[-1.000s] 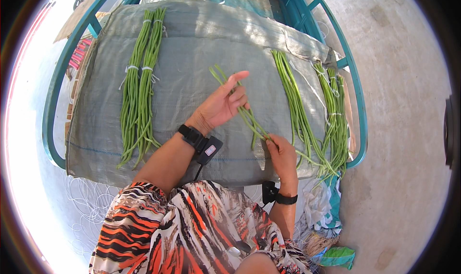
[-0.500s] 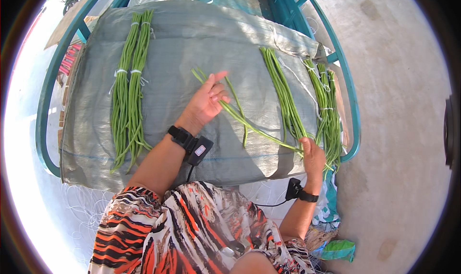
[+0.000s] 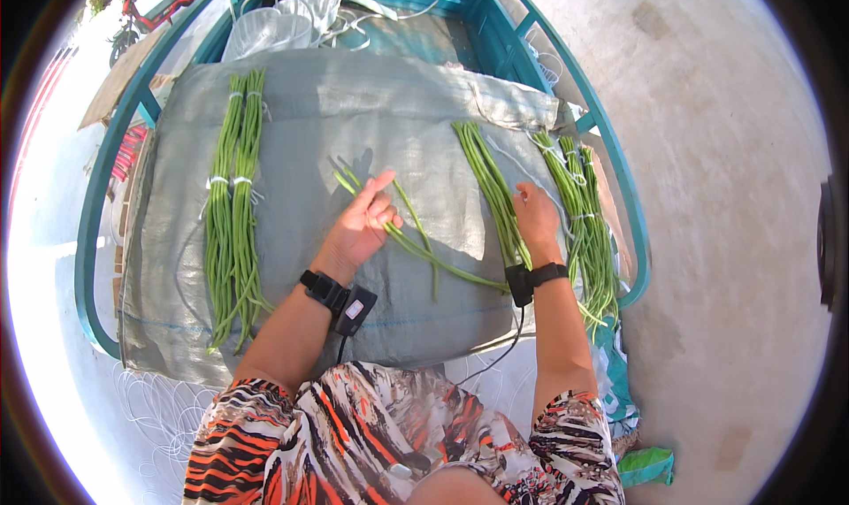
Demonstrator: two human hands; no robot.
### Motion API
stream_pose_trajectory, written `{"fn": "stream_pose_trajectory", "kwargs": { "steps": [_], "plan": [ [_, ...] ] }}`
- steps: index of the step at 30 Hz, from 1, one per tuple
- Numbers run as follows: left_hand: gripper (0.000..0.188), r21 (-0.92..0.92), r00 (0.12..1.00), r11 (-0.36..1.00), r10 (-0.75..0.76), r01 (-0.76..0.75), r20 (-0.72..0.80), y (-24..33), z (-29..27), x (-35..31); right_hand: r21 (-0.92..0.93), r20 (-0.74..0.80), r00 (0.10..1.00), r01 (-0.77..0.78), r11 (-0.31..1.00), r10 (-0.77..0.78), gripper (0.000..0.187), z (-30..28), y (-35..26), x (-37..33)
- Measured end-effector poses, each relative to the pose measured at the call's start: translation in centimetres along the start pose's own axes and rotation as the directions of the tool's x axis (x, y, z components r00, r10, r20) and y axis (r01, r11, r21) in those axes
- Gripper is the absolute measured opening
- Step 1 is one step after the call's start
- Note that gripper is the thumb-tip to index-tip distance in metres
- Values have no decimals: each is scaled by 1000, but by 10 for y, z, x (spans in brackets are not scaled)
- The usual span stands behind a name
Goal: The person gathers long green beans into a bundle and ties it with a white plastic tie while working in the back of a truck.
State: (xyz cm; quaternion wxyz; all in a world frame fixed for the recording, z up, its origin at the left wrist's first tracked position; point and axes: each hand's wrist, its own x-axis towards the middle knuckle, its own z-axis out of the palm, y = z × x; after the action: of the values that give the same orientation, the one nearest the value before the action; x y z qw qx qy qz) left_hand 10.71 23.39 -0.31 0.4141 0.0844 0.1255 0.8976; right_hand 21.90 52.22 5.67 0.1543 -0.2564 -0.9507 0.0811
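My left hand [image 3: 361, 224], index finger stretched out, is closed round a few long green beans [image 3: 455, 273] over the middle of the sheet. Their short ends stick out beyond the hand and their long ends trail to the right. A loose bunch of long beans [image 3: 485, 182] lies to the right. At that bunch's right side is my right hand [image 3: 536, 218], its fingers curled in; what they pinch, if anything, is hidden. Beside it runs a white string [image 3: 531, 171]. Each wrist wears a black strap with a small box.
Two tied bean bundles [image 3: 234, 200] lie at the left, and several more tied bundles [image 3: 588, 222] at the right. Beneath is a grey woven sheet [image 3: 309, 116], between teal metal rails [image 3: 91, 231]. White strapping [image 3: 292, 14] is heaped at the back. A green bag [image 3: 646, 466] lies low right.
My right hand has left the beans' lower ends and moved up and left along the loose bunch. My left hand keeps its beans. The view has shifted, so the sheet sits lower.
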Motion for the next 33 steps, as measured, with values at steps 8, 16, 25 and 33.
{"fn": "stream_pose_trajectory", "kwargs": {
  "steps": [8, 16, 25, 33],
  "plan": [
    [41, 41, 1000, 999, 0, 1, -26, 0, -1, -5, 108, 56, 989, -144, 984, 139, 26, 37, 7, 18],
    [47, 4, 998, 1000, -15, 15, -66, 1, -1, -2, 719, 148, 946, -303, 626, 288, 17, 2, -6, 18],
    [56, 97, 1000, 995, -3, 3, 0, 5, 7, -6, 952, 87, 991, -112, 285, 100, 8, -31, -121, -57],
    [56, 87, 999, 996, 6, -11, 52, 2, 10, -4, 923, 269, 959, -229, 311, -92, 11, 9, -132, -106]
  ]
}}
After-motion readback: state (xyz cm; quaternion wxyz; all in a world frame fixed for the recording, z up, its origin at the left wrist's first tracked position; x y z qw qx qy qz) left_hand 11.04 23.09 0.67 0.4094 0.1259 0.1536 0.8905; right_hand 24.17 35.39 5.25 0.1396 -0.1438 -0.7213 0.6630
